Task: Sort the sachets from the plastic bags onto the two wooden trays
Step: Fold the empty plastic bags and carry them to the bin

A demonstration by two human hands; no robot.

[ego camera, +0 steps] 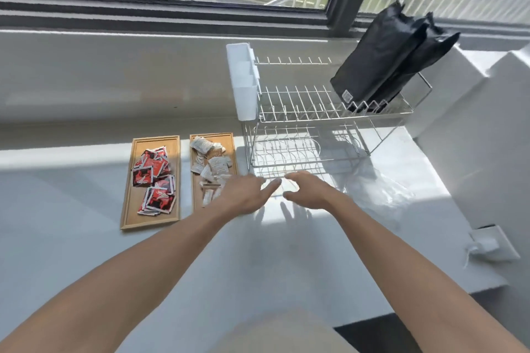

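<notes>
Two wooden trays (125, 209) lie side by side on the worktop (71, 238), long axes pointing away; red sachets (153, 178) left, pale sachets (210, 166) right. Both hands, left (243, 195) and right (308, 192), hover empty, fingers loosely spread, near a clear plastic bag (372, 192).

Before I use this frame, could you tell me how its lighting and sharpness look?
Head view: hard sunlight bleaches the counter beneath both hands, which cast finger shadows; the clear plastic bag nearly vanishes in glare; the wide lens bends the window frame.

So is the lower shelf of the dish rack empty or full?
Empty: the dish rack shows only bare wires on its lower shelf; two black bags stand above.
</notes>
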